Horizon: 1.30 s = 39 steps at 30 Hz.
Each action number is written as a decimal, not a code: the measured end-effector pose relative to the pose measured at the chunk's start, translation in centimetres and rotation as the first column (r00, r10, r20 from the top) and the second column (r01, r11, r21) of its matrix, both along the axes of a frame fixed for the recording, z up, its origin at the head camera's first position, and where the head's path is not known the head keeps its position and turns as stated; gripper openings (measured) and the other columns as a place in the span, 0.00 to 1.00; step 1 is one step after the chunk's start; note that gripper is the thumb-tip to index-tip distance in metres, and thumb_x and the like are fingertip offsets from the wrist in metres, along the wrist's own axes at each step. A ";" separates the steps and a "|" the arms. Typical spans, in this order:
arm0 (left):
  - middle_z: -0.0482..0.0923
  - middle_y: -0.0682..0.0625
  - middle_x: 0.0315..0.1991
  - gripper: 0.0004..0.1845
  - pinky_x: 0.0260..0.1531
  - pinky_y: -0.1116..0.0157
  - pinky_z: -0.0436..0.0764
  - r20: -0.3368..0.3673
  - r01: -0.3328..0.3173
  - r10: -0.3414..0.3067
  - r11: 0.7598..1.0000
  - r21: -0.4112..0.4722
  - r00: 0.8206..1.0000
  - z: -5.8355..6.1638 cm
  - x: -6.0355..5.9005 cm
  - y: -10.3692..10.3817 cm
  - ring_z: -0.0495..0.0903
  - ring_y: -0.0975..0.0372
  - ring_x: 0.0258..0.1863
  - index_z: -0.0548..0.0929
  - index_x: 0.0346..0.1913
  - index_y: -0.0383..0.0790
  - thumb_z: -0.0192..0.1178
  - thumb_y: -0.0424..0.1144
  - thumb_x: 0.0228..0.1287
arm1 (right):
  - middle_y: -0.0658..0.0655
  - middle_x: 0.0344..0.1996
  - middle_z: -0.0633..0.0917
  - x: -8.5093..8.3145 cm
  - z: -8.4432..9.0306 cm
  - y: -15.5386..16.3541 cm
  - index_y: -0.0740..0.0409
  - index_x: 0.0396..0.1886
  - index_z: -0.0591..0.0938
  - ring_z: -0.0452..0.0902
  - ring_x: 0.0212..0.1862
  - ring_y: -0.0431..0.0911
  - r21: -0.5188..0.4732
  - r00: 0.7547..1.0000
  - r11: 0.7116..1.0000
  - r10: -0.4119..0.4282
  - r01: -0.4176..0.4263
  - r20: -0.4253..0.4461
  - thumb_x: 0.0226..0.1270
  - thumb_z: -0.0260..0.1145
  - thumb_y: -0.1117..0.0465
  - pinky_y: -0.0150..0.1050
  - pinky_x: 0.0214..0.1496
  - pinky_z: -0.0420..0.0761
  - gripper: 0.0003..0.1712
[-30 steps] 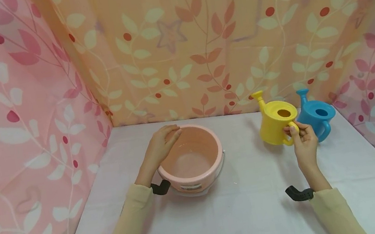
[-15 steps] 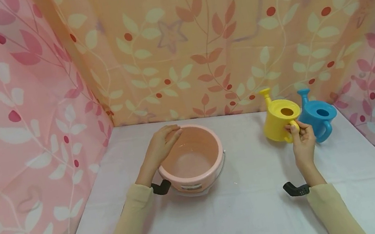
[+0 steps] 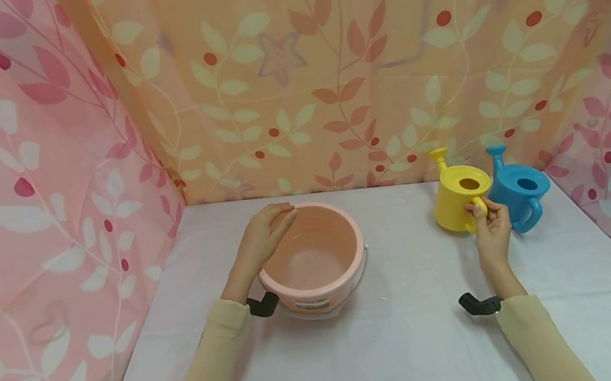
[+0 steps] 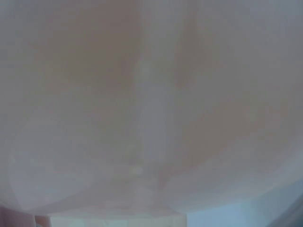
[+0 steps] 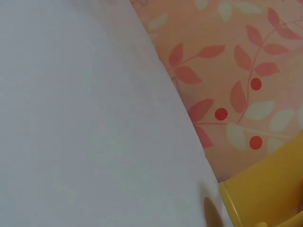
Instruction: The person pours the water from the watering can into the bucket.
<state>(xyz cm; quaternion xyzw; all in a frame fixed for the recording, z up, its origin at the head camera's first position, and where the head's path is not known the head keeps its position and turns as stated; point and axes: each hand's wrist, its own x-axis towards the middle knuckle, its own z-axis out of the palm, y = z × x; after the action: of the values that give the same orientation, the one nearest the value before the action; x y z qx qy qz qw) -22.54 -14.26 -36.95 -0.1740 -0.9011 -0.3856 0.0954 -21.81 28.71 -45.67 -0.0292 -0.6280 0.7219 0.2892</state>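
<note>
On the left of the table (image 3: 401,342), my left hand (image 3: 264,233) rests on the near-left rim of the pink bucket (image 3: 313,259), fingers laid fairly straight over the edge, steadying it rather than clutching it. Looking into the bucket, I see a pale bottom and maybe a sheen of water, but I can't tell for sure. The left wrist view is only a blur of pink, too close to read.

Moving right, my right hand (image 3: 490,229) has the yellow can (image 3: 458,196) by its handle, fingers and thumb pinched round it. The can is upright, spout pointing to the back curtain (image 3: 322,68), well apart from the bucket. I can't tell whether its base is down on the cloth or just off it. In the right wrist view, a yellow edge (image 5: 265,194) shows low at the corner.

Furthest right, the blue can (image 3: 522,193) stands just beside the yellow one, untouched.

My read: can gripped, bucket braced; any carrying over or tipping is not yet done.
</note>
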 end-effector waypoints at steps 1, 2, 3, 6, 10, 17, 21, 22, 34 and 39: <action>0.75 0.51 0.58 0.23 0.61 0.53 0.67 0.000 0.000 0.000 1.000 0.001 1.000 0.0 0.0 0.0 0.69 0.56 0.61 0.79 0.55 0.44 0.51 0.55 0.67 | 0.56 0.44 0.80 -0.2 -0.2 0.1 0.65 0.57 0.64 0.76 0.48 0.42 -0.009 1.000 1.000 -0.003 0.003 0.004 0.68 0.55 0.62 0.22 0.55 0.72 0.21; 0.75 0.51 0.57 0.23 0.61 0.53 0.68 -0.001 0.000 0.000 1.000 0.001 1.000 0.0 0.0 0.0 0.69 0.56 0.61 0.79 0.55 0.44 0.51 0.55 0.67 | 0.56 0.44 0.80 -0.4 -0.4 0.2 0.64 0.57 0.65 0.76 0.48 0.42 -0.018 1.000 1.000 -0.006 0.006 0.007 0.68 0.55 0.62 0.22 0.55 0.72 0.21; 0.75 0.51 0.57 0.22 0.61 0.53 0.68 -0.003 0.002 -0.002 1.000 0.002 1.000 0.0 0.0 0.0 0.70 0.56 0.61 0.79 0.55 0.44 0.51 0.55 0.67 | 0.56 0.44 0.80 -0.6 -0.6 0.3 0.63 0.57 0.65 0.76 0.48 0.42 -0.022 1.000 1.000 -0.010 0.010 0.013 0.68 0.55 0.61 0.23 0.56 0.72 0.21; 0.75 0.50 0.57 0.22 0.61 0.54 0.68 -0.009 0.002 -0.002 1.000 0.004 1.000 0.0 0.0 0.0 0.70 0.56 0.61 0.79 0.55 0.44 0.51 0.55 0.67 | 0.55 0.45 0.80 -1.1 -1.2 0.5 0.61 0.57 0.65 0.76 0.49 0.42 -0.037 0.999 0.999 -0.018 0.019 0.026 0.67 0.56 0.59 0.23 0.57 0.71 0.21; 0.75 0.50 0.57 0.23 0.61 0.54 0.68 -0.013 0.005 -0.005 1.000 0.005 1.000 0.0 0.0 0.0 0.70 0.56 0.60 0.79 0.55 0.44 0.51 0.55 0.67 | 0.54 0.45 0.80 -1.4 -1.6 0.7 0.59 0.57 0.65 0.75 0.49 0.42 -0.037 0.999 0.999 -0.026 0.027 0.040 0.67 0.56 0.58 0.23 0.58 0.71 0.22; 0.75 0.51 0.57 0.22 0.61 0.54 0.68 -0.007 0.002 -0.002 1.000 0.008 1.000 -0.1 -0.1 0.0 0.70 0.56 0.60 0.79 0.55 0.44 0.51 0.54 0.67 | 0.52 0.45 0.80 -1.6 -2.1 0.9 0.59 0.57 0.64 0.76 0.49 0.40 -0.032 0.996 0.999 -0.041 0.044 0.082 0.67 0.56 0.57 0.23 0.57 0.71 0.22; 0.75 0.50 0.57 0.22 0.61 0.54 0.68 -0.005 0.001 -0.001 1.000 0.006 1.000 -0.1 -0.1 0.0 0.70 0.55 0.60 0.79 0.55 0.43 0.52 0.53 0.67 | 0.53 0.45 0.81 -1.7 -2.3 1.0 0.58 0.56 0.65 0.76 0.49 0.40 -0.047 0.994 0.998 -0.043 0.049 0.105 0.67 0.56 0.56 0.23 0.56 0.71 0.21; 0.75 0.50 0.57 0.22 0.61 0.53 0.68 -0.005 0.001 -0.001 1.000 0.004 1.000 -0.1 -0.1 0.0 0.70 0.55 0.61 0.79 0.55 0.43 0.52 0.53 0.67 | 0.53 0.45 0.81 -1.7 -2.3 1.0 0.58 0.55 0.65 0.76 0.49 0.40 -0.051 0.993 0.998 -0.043 0.049 0.106 0.67 0.56 0.57 0.23 0.56 0.72 0.21; 0.75 0.50 0.58 0.22 0.62 0.53 0.67 0.004 -0.008 0.008 1.000 0.001 1.000 -0.1 -0.1 -0.1 0.69 0.56 0.62 0.79 0.55 0.45 0.52 0.54 0.66 | 0.53 0.44 0.81 -1.7 -2.2 1.5 0.56 0.57 0.63 0.76 0.46 0.36 0.206 0.965 0.977 -0.100 0.049 0.244 0.68 0.54 0.51 0.24 0.53 0.75 0.23; 0.75 0.50 0.58 0.21 0.62 0.54 0.67 0.004 -0.006 0.006 1.000 0.005 1.000 -0.2 -0.2 -0.1 0.69 0.56 0.62 0.79 0.55 0.46 0.52 0.54 0.66 | 0.62 0.42 0.82 -1.8 -2.8 1.9 0.63 0.55 0.63 0.77 0.41 0.32 0.421 0.975 0.902 -0.172 0.098 0.142 0.71 0.52 0.53 0.18 0.45 0.74 0.22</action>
<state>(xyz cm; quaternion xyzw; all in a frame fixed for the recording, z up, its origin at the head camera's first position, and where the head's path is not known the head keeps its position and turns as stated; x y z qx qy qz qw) -22.74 -14.36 -37.19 -0.1704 -0.9008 -0.3879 0.0952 -23.56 30.63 -48.47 -0.0749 -0.7852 0.5462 0.2819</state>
